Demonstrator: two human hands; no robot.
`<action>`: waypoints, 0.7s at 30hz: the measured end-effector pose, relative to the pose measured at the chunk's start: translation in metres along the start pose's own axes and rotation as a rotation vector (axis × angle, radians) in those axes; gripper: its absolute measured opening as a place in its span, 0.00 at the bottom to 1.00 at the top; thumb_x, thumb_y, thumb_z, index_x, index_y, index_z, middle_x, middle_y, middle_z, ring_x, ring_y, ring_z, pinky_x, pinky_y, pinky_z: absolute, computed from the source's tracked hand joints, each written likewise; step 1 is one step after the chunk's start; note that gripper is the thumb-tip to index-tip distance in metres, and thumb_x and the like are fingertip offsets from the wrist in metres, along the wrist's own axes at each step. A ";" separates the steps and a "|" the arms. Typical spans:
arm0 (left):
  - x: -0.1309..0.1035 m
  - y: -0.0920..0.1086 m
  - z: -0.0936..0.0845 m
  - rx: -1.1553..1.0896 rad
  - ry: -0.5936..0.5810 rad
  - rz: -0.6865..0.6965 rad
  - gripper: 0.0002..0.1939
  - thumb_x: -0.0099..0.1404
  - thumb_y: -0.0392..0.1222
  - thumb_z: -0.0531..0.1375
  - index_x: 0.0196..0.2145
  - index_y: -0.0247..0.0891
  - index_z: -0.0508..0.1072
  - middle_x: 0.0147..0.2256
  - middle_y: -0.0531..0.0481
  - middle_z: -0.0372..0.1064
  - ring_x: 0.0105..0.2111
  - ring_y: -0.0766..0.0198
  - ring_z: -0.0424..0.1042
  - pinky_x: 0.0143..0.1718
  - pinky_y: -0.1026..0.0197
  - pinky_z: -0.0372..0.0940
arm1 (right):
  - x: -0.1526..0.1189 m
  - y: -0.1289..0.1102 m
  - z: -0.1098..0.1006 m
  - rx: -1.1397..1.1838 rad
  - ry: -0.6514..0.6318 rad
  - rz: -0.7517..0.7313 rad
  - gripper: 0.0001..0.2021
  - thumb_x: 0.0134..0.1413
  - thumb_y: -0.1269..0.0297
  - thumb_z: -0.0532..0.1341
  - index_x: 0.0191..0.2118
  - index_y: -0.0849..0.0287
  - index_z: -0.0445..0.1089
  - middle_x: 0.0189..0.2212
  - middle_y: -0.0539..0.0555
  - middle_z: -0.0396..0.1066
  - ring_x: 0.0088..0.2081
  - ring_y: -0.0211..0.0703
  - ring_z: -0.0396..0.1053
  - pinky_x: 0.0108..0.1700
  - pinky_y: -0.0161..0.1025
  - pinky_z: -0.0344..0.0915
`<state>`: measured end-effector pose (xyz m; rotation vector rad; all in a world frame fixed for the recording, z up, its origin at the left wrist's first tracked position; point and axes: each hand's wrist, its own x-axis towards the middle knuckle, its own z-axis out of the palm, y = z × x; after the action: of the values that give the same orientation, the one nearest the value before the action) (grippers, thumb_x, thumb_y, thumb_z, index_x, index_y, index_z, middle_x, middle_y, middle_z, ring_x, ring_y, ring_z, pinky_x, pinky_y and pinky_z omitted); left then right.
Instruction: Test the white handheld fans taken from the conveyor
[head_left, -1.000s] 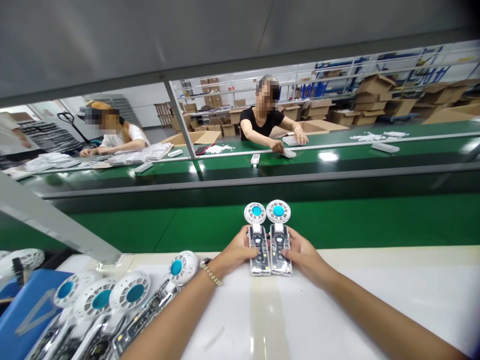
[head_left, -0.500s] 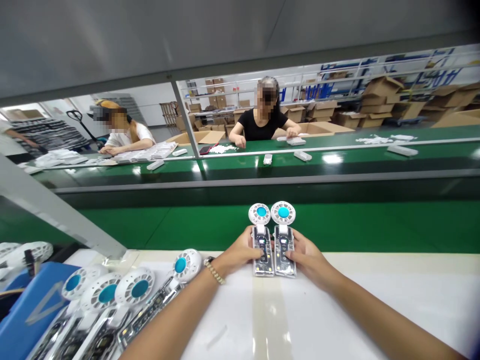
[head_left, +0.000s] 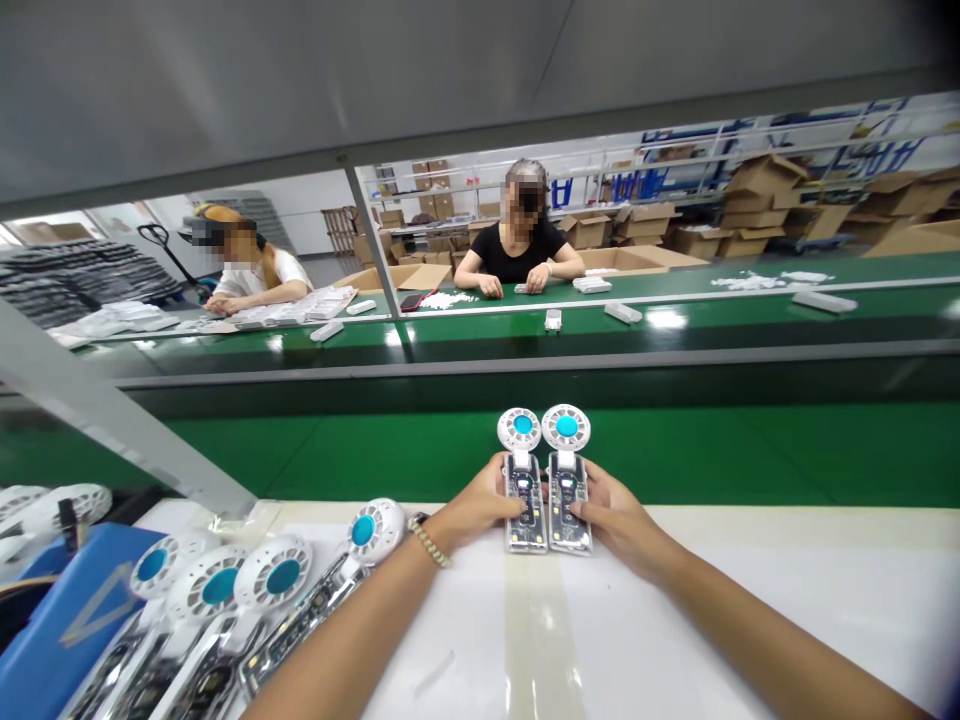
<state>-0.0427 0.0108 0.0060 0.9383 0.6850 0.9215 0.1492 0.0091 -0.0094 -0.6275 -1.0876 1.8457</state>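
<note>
By the far table edge (head_left: 750, 510), fingers (head_left: 590, 513) hold two fans (head_left: 568, 479), handles (head_left: 532, 495) barely apart.

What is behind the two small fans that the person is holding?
Behind the left fan and right fan shows the green surface; lower down, the white tabletop. The parts of the left hand and right hand back there are covered, so their grip cannot be seen.

Your view is bright, though the flat grey overhead panel (head_left: 450, 85) looks dimmer. White glare spots the glossy green conveyor belt (head_left: 487, 335) and the shiny translucent tape strip (head_left: 541, 625) on your white table (head_left: 712, 600). Edges stretch, the right corners darken, and distant brown cardboard boxes (head_left: 761, 205) look soft.
</note>
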 end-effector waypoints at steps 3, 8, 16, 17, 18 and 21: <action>0.000 0.001 0.000 0.001 -0.011 0.006 0.30 0.42 0.32 0.69 0.41 0.36 0.60 0.42 0.43 0.64 0.41 0.55 0.68 0.43 0.53 0.60 | 0.003 0.005 -0.004 0.005 0.000 0.002 0.27 0.39 0.64 0.68 0.48 0.55 0.60 0.43 0.58 0.70 0.45 0.54 0.68 0.49 0.53 0.61; 0.001 -0.002 -0.002 0.005 -0.003 0.028 0.31 0.41 0.34 0.70 0.41 0.35 0.60 0.41 0.43 0.65 0.40 0.56 0.68 0.41 0.55 0.61 | 0.004 0.007 -0.006 0.003 0.024 0.008 0.28 0.37 0.64 0.68 0.47 0.55 0.61 0.42 0.58 0.70 0.45 0.54 0.68 0.49 0.54 0.61; 0.001 -0.003 0.000 -0.047 -0.020 0.021 0.30 0.40 0.32 0.69 0.42 0.36 0.63 0.40 0.43 0.68 0.38 0.55 0.70 0.39 0.57 0.62 | -0.003 -0.007 0.005 0.067 0.091 0.055 0.20 0.44 0.57 0.64 0.45 0.53 0.63 0.41 0.56 0.72 0.43 0.52 0.69 0.47 0.49 0.62; 0.002 -0.003 0.000 -0.071 -0.028 0.016 0.28 0.41 0.34 0.69 0.41 0.36 0.64 0.39 0.43 0.69 0.37 0.56 0.70 0.38 0.58 0.62 | -0.004 -0.009 0.005 0.084 0.121 0.077 0.19 0.46 0.51 0.61 0.43 0.54 0.65 0.39 0.56 0.73 0.42 0.53 0.70 0.47 0.50 0.63; 0.002 -0.003 0.000 -0.097 -0.032 0.006 0.25 0.44 0.38 0.68 0.40 0.34 0.66 0.37 0.43 0.70 0.35 0.57 0.71 0.38 0.58 0.62 | -0.004 -0.010 0.005 0.098 0.146 0.103 0.21 0.47 0.45 0.56 0.41 0.54 0.66 0.37 0.56 0.74 0.41 0.54 0.70 0.45 0.50 0.63; 0.005 -0.005 -0.005 -0.105 -0.014 -0.067 0.27 0.52 0.59 0.59 0.35 0.28 0.70 0.26 0.42 0.71 0.27 0.61 0.70 0.34 0.60 0.62 | -0.005 -0.011 0.003 0.089 0.139 0.172 0.32 0.45 0.32 0.44 0.32 0.56 0.68 0.28 0.58 0.74 0.33 0.56 0.72 0.39 0.50 0.67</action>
<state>-0.0430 0.0157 -0.0011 0.8233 0.6460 0.8822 0.1539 0.0059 0.0018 -0.8044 -0.8786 1.9534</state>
